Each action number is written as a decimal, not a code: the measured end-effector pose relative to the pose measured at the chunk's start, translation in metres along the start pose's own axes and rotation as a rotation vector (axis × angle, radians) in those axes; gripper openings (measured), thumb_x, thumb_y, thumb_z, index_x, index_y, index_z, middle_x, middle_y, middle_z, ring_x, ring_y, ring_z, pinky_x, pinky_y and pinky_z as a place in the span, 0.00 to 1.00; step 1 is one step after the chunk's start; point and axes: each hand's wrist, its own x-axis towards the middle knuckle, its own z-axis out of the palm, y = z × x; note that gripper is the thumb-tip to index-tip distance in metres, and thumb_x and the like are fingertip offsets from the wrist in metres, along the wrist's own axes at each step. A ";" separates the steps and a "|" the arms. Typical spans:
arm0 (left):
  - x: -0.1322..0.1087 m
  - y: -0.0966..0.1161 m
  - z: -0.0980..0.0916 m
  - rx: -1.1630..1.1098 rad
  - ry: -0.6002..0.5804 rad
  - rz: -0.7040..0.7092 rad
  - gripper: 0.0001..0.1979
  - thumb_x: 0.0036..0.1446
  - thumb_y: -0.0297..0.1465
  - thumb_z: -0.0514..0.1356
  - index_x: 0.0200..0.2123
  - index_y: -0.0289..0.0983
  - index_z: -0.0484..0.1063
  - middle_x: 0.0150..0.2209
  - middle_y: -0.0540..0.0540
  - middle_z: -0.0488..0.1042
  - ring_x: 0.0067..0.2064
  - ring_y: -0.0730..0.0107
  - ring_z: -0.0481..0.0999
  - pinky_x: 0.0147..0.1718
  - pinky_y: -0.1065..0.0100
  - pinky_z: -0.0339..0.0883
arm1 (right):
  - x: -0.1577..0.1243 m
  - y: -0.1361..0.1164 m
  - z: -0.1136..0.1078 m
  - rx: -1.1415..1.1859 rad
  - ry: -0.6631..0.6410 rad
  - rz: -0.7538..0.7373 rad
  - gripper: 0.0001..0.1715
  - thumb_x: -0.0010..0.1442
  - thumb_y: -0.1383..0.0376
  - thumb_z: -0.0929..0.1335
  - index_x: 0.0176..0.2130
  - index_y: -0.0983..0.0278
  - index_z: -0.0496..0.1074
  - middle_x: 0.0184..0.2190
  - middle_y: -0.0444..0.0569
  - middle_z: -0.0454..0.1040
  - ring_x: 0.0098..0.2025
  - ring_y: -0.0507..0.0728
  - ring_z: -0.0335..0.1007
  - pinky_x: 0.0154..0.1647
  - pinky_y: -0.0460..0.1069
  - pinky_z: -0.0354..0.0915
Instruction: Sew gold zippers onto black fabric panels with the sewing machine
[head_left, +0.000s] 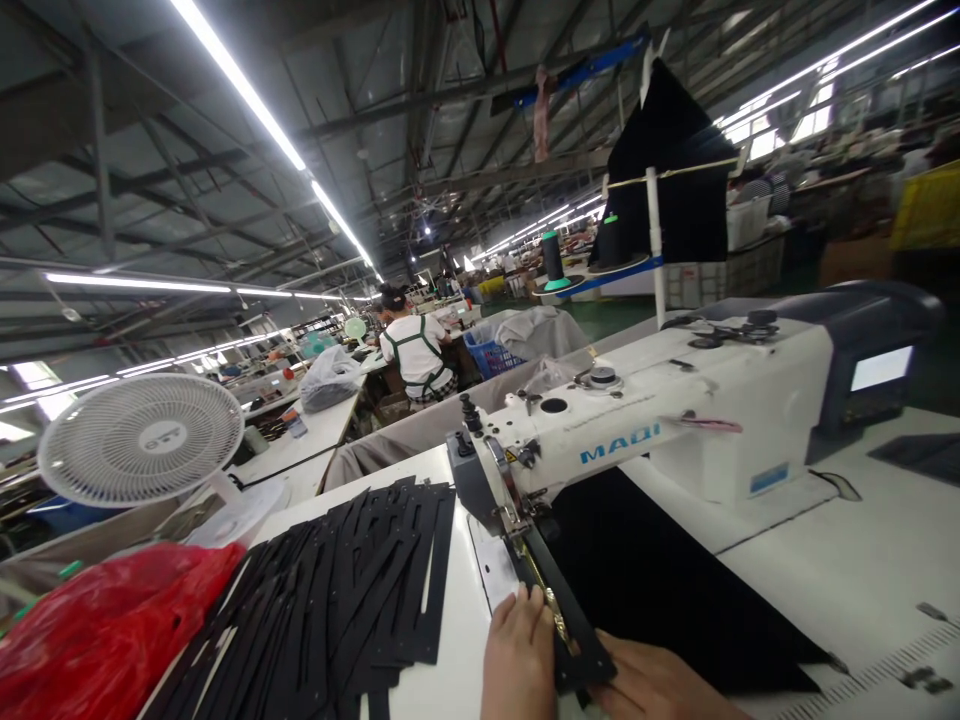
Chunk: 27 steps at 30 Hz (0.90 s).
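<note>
A black strip (592, 650) with a gold zipper (555, 607) set in its slot lies under the needle area of a white sewing machine (622, 435). My left hand (520, 650) presses its fingertips, held together, on the strip's left edge beside the zipper. At the strip's near right corner, my right hand (652, 680) grips the edge; some of its fingers are hidden. A large black fabric panel (660, 580) spreads beneath and to the right of the strip. Left of the machine lies a heap of slotted black strips (345, 590).
A red plastic bag (112, 620) and a white fan (146, 440) stand at the left. Thread cones (553, 262) sit on a stand behind the machine, near hanging black fabric (667, 170). A person (420, 345) works farther ahead, beside a blue basket (491, 355).
</note>
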 end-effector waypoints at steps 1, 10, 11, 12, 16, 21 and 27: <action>0.001 -0.002 0.000 -0.013 -0.026 -0.009 0.19 0.56 0.16 0.44 0.41 0.34 0.70 0.42 0.44 0.75 0.42 0.61 0.76 0.40 0.64 0.74 | 0.002 0.002 0.000 -0.009 -0.025 0.001 0.18 0.64 0.72 0.56 0.41 0.65 0.73 0.34 0.52 0.77 0.40 0.55 0.73 0.47 0.47 0.67; 0.004 -0.013 0.021 -0.128 -0.013 -0.178 0.21 0.48 0.14 0.46 0.40 0.36 0.70 0.37 0.43 0.73 0.37 0.60 0.73 0.35 0.63 0.72 | 0.016 0.020 0.011 0.018 -0.052 0.042 0.21 0.65 0.72 0.54 0.42 0.68 0.73 0.34 0.53 0.75 0.40 0.56 0.70 0.47 0.49 0.67; 0.004 -0.014 0.025 -0.142 -0.017 -0.214 0.21 0.48 0.14 0.47 0.39 0.37 0.70 0.36 0.43 0.72 0.36 0.61 0.72 0.34 0.64 0.72 | 0.019 0.022 0.011 0.035 -0.042 0.049 0.22 0.65 0.72 0.53 0.41 0.68 0.73 0.34 0.54 0.75 0.40 0.56 0.70 0.46 0.49 0.67; 0.004 -0.015 0.028 -0.152 -0.031 -0.236 0.20 0.48 0.15 0.48 0.39 0.37 0.70 0.35 0.43 0.71 0.35 0.61 0.71 0.33 0.64 0.71 | 0.022 0.024 0.012 0.051 -0.031 0.049 0.23 0.66 0.71 0.52 0.42 0.68 0.73 0.34 0.54 0.75 0.40 0.56 0.70 0.46 0.49 0.68; 0.004 -0.023 0.036 -0.123 -0.055 -0.253 0.17 0.48 0.16 0.49 0.37 0.36 0.71 0.34 0.43 0.70 0.33 0.61 0.70 0.31 0.64 0.70 | 0.035 0.029 0.009 0.059 0.018 0.034 0.25 0.66 0.72 0.50 0.44 0.69 0.72 0.35 0.54 0.75 0.41 0.56 0.70 0.45 0.48 0.68; 0.002 -0.027 0.038 -0.121 -0.084 -0.241 0.17 0.50 0.16 0.49 0.37 0.37 0.71 0.35 0.43 0.70 0.35 0.61 0.72 0.33 0.64 0.71 | 0.041 0.029 0.005 0.075 -0.014 0.066 0.24 0.66 0.72 0.51 0.43 0.69 0.72 0.33 0.54 0.75 0.39 0.55 0.71 0.43 0.47 0.69; 0.001 -0.021 0.029 -0.121 -0.088 -0.221 0.15 0.55 0.17 0.49 0.40 0.35 0.70 0.37 0.41 0.72 0.40 0.61 0.73 0.39 0.65 0.71 | 0.040 0.030 0.006 0.084 -0.042 0.066 0.22 0.66 0.72 0.53 0.41 0.67 0.72 0.33 0.53 0.75 0.39 0.54 0.71 0.45 0.46 0.67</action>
